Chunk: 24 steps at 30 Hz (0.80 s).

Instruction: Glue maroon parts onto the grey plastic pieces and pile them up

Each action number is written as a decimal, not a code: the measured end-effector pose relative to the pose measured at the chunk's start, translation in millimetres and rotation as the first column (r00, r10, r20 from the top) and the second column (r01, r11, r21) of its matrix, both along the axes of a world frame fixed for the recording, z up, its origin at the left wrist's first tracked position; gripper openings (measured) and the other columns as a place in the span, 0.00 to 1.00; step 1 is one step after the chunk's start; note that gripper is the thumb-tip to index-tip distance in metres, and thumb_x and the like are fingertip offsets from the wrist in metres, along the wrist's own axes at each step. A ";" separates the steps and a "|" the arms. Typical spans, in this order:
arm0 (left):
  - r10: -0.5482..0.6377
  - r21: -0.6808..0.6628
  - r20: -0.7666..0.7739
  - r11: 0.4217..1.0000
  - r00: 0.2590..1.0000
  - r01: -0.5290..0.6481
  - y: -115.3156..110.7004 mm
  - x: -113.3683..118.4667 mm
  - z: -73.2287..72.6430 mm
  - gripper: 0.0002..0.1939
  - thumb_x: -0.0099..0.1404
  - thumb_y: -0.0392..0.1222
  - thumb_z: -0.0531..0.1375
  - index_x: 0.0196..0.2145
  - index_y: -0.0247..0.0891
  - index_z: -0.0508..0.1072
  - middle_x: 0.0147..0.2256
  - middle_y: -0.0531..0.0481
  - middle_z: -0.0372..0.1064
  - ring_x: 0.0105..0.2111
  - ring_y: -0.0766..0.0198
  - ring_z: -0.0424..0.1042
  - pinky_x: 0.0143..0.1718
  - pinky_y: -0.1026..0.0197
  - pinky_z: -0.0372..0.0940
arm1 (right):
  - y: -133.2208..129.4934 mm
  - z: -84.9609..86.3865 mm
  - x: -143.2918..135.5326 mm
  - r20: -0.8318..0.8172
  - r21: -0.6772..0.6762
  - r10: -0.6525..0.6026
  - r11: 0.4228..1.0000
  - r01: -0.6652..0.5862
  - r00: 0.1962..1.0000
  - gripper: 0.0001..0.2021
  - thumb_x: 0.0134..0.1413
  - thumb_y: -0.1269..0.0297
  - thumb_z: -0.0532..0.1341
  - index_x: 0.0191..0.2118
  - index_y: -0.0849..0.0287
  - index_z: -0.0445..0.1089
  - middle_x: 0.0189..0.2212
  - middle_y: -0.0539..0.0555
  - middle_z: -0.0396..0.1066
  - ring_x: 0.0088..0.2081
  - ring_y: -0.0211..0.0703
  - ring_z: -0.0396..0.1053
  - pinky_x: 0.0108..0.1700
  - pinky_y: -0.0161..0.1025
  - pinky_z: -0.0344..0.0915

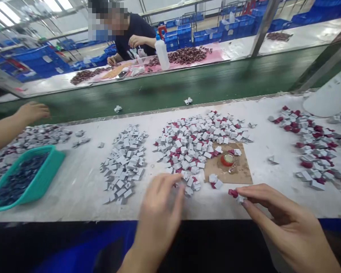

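Between the thumb and fingers of my right hand (281, 216) is a small red and grey part (236, 195), held above the table's front edge. My left hand (161, 208) is blurred at the near edge of the pile of grey and red parts (184, 144); its thumb and index finger are bent around the nearest pieces, and whether it grips one is unclear. A brown cardboard piece (244, 172) lies beyond my right hand, with a small round red container (227, 159) on it. Left of the mixed pile is a heap of grey parts (126, 163).
A teal basket (47, 176) of dark parts stands at the left, near another person's arm (5, 131). More red and grey parts (315, 148) lie at the right. Across the green conveyor belt (147, 94) a person (139, 32) sits near a white bottle (162, 53).
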<state>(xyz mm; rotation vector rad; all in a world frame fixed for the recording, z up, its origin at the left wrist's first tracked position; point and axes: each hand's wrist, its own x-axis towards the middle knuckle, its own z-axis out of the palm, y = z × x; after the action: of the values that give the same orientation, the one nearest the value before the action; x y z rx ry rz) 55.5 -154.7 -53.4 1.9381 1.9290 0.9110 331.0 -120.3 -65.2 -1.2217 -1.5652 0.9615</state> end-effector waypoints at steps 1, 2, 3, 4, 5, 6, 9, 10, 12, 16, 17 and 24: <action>0.133 0.047 -0.167 0.991 0.977 -0.126 -3.9 -14.8 -6.7 0.13 0.84 0.42 0.60 0.59 0.40 0.79 0.50 0.36 0.78 0.53 0.41 0.76 0.57 0.40 0.73 | -1.1 -2.8 1.6 0.028 0.003 -0.015 1.000 0.015 0.999 0.04 0.67 0.55 0.76 0.44 0.42 0.91 0.44 0.52 0.90 0.44 0.50 0.90 0.49 0.34 0.86; 0.247 0.088 -0.313 0.969 0.917 -0.231 -6.2 -29.0 -12.9 0.15 0.84 0.43 0.59 0.59 0.37 0.80 0.51 0.33 0.76 0.54 0.36 0.73 0.58 0.35 0.71 | -1.8 -5.3 3.4 0.051 0.000 -0.024 1.000 0.024 0.998 0.05 0.67 0.53 0.75 0.44 0.43 0.91 0.44 0.52 0.90 0.44 0.51 0.90 0.48 0.35 0.87; 0.329 0.116 -0.427 0.944 0.842 -0.310 -7.2 -41.9 -18.2 0.17 0.84 0.45 0.58 0.59 0.35 0.81 0.51 0.31 0.75 0.53 0.33 0.71 0.57 0.33 0.70 | -2.1 -7.7 5.0 0.066 -0.006 -0.029 1.000 0.029 0.997 0.06 0.67 0.52 0.75 0.43 0.43 0.91 0.44 0.52 0.90 0.44 0.52 0.90 0.47 0.35 0.87; 0.381 0.131 -0.506 0.921 0.774 -0.368 -7.3 -52.8 -22.5 0.19 0.84 0.46 0.57 0.59 0.34 0.82 0.52 0.29 0.73 0.52 0.31 0.70 0.55 0.32 0.70 | -2.1 -9.9 6.2 0.075 -0.014 -0.032 0.999 0.033 0.997 0.07 0.67 0.51 0.75 0.43 0.43 0.91 0.44 0.53 0.90 0.44 0.53 0.90 0.47 0.36 0.87; 0.406 0.133 -0.555 0.905 0.726 -0.404 -6.6 -61.3 -25.9 0.20 0.83 0.47 0.57 0.58 0.34 0.83 0.52 0.28 0.73 0.52 0.30 0.69 0.52 0.32 0.70 | -1.8 -11.9 6.9 0.080 -0.026 -0.032 0.999 0.034 0.996 0.07 0.67 0.51 0.75 0.43 0.44 0.91 0.44 0.53 0.90 0.45 0.53 0.90 0.47 0.36 0.87; 0.416 0.129 -0.580 0.896 0.700 -0.426 -5.4 -67.4 -28.3 0.20 0.83 0.48 0.57 0.58 0.34 0.84 0.53 0.28 0.72 0.51 0.29 0.69 0.51 0.32 0.70 | -1.3 -13.8 7.1 0.082 -0.036 -0.031 0.999 0.034 0.996 0.08 0.67 0.50 0.75 0.44 0.44 0.91 0.45 0.53 0.90 0.46 0.54 0.90 0.47 0.36 0.87; 0.429 0.117 -0.586 0.884 0.688 -0.452 -0.4 -73.1 -30.9 0.20 0.83 0.48 0.56 0.57 0.35 0.84 0.54 0.27 0.72 0.52 0.28 0.69 0.50 0.33 0.69 | -0.1 -17.9 4.7 0.083 -0.067 -0.003 0.998 0.009 0.997 0.08 0.67 0.51 0.75 0.46 0.44 0.91 0.47 0.53 0.90 0.49 0.55 0.90 0.50 0.39 0.88; 0.433 0.113 -0.580 0.882 0.690 -0.458 1.3 -72.6 -30.9 0.21 0.84 0.48 0.55 0.56 0.34 0.84 0.54 0.26 0.72 0.52 0.27 0.69 0.50 0.32 0.68 | 0.0 -18.5 3.4 0.075 -0.074 0.006 0.997 0.000 0.997 0.08 0.68 0.52 0.75 0.47 0.44 0.90 0.48 0.53 0.90 0.49 0.55 0.89 0.50 0.41 0.88; 0.444 0.114 -0.570 0.876 0.692 -0.468 4.1 -71.1 -30.6 0.22 0.84 0.48 0.54 0.55 0.32 0.83 0.54 0.24 0.72 0.53 0.26 0.69 0.50 0.30 0.68 | -0.5 -18.4 0.6 0.048 -0.085 0.014 0.996 -0.010 0.999 0.08 0.69 0.53 0.75 0.49 0.43 0.90 0.49 0.53 0.89 0.50 0.55 0.88 0.51 0.43 0.88; 0.430 0.137 -0.550 0.892 0.716 -0.431 6.7 -71.0 -30.9 0.19 0.84 0.48 0.55 0.53 0.37 0.83 0.51 0.26 0.73 0.53 0.25 0.69 0.47 0.31 0.66 | -2.1 -15.3 -1.3 0.012 -0.103 -0.006 0.995 0.008 1.000 0.07 0.71 0.54 0.74 0.50 0.43 0.89 0.48 0.54 0.88 0.50 0.56 0.87 0.51 0.46 0.87; 0.425 0.139 -0.545 0.896 0.723 -0.422 6.8 -70.8 -31.0 0.18 0.84 0.48 0.55 0.51 0.38 0.82 0.51 0.27 0.74 0.54 0.26 0.69 0.46 0.32 0.66 | -2.1 -14.5 -0.6 0.014 -0.108 -0.013 0.994 0.015 1.000 0.08 0.71 0.53 0.74 0.50 0.43 0.89 0.48 0.54 0.88 0.51 0.56 0.87 0.51 0.47 0.86; 0.378 0.091 -0.501 0.917 0.778 -0.387 3.1 -65.1 -31.5 0.13 0.84 0.44 0.54 0.51 0.41 0.79 0.55 0.31 0.80 0.59 0.26 0.69 0.54 0.29 0.63 | 2.1 -12.0 8.0 0.027 -0.117 -0.062 0.991 0.065 0.998 0.08 0.71 0.53 0.74 0.51 0.42 0.89 0.50 0.54 0.88 0.52 0.56 0.86 0.51 0.48 0.85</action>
<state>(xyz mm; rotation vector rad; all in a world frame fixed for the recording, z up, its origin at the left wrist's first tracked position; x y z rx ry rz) -9.5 -151.6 -85.0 1.9487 2.7014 0.4745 339.0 -118.2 -77.1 -1.3615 -1.4954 1.0136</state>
